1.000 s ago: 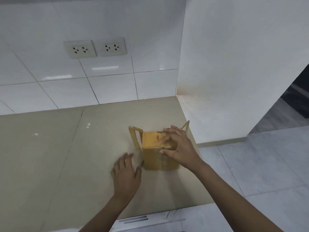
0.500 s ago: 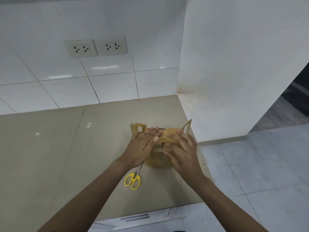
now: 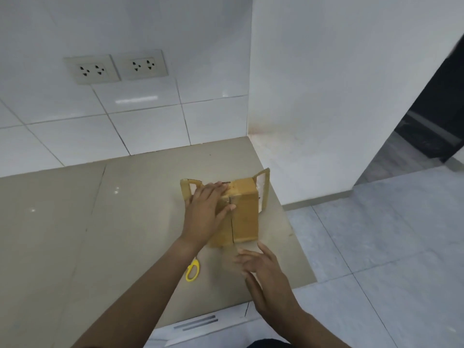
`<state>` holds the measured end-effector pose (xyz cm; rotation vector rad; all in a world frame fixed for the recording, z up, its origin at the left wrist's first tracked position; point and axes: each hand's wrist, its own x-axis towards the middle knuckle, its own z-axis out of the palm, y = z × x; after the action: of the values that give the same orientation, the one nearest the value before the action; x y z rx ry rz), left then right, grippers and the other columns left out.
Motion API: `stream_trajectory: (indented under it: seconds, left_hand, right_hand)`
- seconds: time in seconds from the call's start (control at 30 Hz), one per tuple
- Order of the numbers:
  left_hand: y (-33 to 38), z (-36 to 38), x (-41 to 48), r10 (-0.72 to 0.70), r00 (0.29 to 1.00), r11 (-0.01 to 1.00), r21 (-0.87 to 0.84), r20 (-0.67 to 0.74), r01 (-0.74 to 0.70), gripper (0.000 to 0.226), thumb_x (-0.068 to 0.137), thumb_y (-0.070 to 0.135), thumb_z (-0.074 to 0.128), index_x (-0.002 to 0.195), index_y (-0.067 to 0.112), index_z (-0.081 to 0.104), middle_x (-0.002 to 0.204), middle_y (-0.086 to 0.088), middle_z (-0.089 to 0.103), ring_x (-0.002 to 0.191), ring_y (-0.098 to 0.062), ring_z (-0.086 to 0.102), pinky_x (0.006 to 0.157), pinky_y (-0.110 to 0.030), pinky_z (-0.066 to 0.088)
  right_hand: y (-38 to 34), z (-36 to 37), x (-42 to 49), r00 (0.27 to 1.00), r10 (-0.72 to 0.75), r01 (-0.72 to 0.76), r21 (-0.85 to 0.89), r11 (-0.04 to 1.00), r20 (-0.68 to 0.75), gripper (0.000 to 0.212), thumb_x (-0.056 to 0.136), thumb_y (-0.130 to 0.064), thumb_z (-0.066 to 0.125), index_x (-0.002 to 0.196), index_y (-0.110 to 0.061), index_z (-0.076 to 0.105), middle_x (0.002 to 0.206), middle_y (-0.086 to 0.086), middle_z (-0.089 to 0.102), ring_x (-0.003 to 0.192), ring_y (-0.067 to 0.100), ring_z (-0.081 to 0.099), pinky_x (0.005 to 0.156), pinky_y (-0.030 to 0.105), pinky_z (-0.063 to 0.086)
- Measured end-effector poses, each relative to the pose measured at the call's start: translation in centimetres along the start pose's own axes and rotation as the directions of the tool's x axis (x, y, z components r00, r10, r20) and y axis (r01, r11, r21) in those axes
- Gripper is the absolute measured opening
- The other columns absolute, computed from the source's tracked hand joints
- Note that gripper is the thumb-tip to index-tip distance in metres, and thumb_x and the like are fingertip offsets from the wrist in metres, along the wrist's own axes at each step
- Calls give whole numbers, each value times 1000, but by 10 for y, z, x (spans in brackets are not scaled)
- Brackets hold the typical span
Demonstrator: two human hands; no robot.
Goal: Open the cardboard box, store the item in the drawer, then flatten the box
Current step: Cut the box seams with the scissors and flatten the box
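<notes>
Matt cardboard box (image 3: 244, 214) on glossy tiled counter (image 3: 100, 222)

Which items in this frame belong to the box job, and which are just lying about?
Job:
cardboard box, side flaps up, on the counter
left hand, flat on the box
right hand, open, off the box

Lying about:
yellow scissors, partly under the left forearm
wall sockets

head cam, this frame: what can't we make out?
- Cardboard box contents: head view, top flaps and left hand cover them.
- Scissors: only a yellow handle shows; left forearm hides the blades.
- Drawer: not identifiable; counter front is cut off below.
- Right hand: motion-blurred, empty, off the box.
</notes>
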<state>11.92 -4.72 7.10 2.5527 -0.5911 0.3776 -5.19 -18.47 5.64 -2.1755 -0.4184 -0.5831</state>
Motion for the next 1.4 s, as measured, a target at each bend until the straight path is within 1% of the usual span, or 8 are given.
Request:
stream_trajectory:
  seconds: [0.27, 0.37, 0.57, 0.83, 0.9, 1.1, 1.3, 1.4]
  left_hand:
    - [-35, -1, 38, -259, 966, 963, -74, 21, 260, 42, 86, 47, 61, 114, 16, 62, 112, -13, 64, 103, -35, 54, 87, -40, 41]
    - [-49, -3, 42, -362, 932, 928, -79, 28, 363, 46, 86, 50, 59, 111, 11, 61, 107, -17, 65, 100, -37, 56, 81, -39, 40]
    - [-55, 1, 26, -349, 937, 934, -81, 11, 349, 49, 87, 50, 57, 114, 10, 60, 106, -18, 64, 98, -38, 57, 81, -42, 44]
    - [-53, 4, 23, -291, 956, 955, -59, -18, 290, 48, 87, 49, 58, 117, 11, 60, 108, -19, 65, 98, -39, 57, 86, -43, 43]
    - [-51, 5, 24, -291, 956, 956, -55, -20, 290, 48, 87, 49, 59, 117, 11, 60, 109, -20, 65, 98, -41, 57, 85, -44, 44]
    - [-49, 5, 25, -268, 963, 963, -52, -38, 266, 47, 86, 47, 61, 117, 11, 60, 110, -20, 65, 99, -41, 56, 85, -45, 45]
    - [-44, 4, 21, -278, 959, 960, -55, -56, 275, 49, 86, 47, 62, 119, 12, 60, 115, -20, 63, 103, -43, 55, 85, -48, 46]
    - [-43, 4, 22, -283, 958, 959, -54, -57, 280, 50, 86, 47, 62, 120, 11, 60, 117, -20, 63, 104, -42, 54, 87, -48, 46]
  right_hand:
    - [-26, -24, 32, 967, 38, 6, 172, 985, -252, 15, 101, -22, 38, 106, -24, 52, 103, -4, 72, 109, 11, 65, 112, 43, 34]
    - [-30, -31, 49, 916, 207, -110, 280, 954, -345, 7, 100, -27, 43, 101, -26, 50, 96, -4, 73, 89, 16, 71, 94, 36, 51]
    - [10, -34, 31, 488, 827, -398, 771, 497, -281, 13, 96, -7, 49, 93, -20, 46, 80, 19, 66, 67, 37, 71, 56, 40, 59]
    - [79, -43, -21, 105, 969, -579, 778, 242, -223, 37, 84, -1, 61, 105, -21, 38, 94, 16, 57, 61, 29, 72, 60, 42, 59]
    - [92, -46, -28, 88, 948, -680, 677, 282, -306, 39, 83, -3, 62, 108, -19, 37, 88, 10, 63, 65, 26, 72, 67, 38, 57]
    - [115, -40, -37, 225, 905, -835, 408, 369, -360, 52, 77, -7, 71, 114, -14, 35, 81, 9, 66, 78, 22, 64, 60, 23, 42]
    - [125, -31, -48, 253, 932, -900, 291, 325, -258, 62, 70, -25, 76, 117, -14, 36, 81, 7, 65, 75, 17, 63, 64, 33, 49]
    - [133, -34, -52, 235, 947, -931, 230, 283, -217, 75, 68, -38, 78, 125, -15, 34, 82, 3, 65, 79, 17, 63, 81, 46, 52]
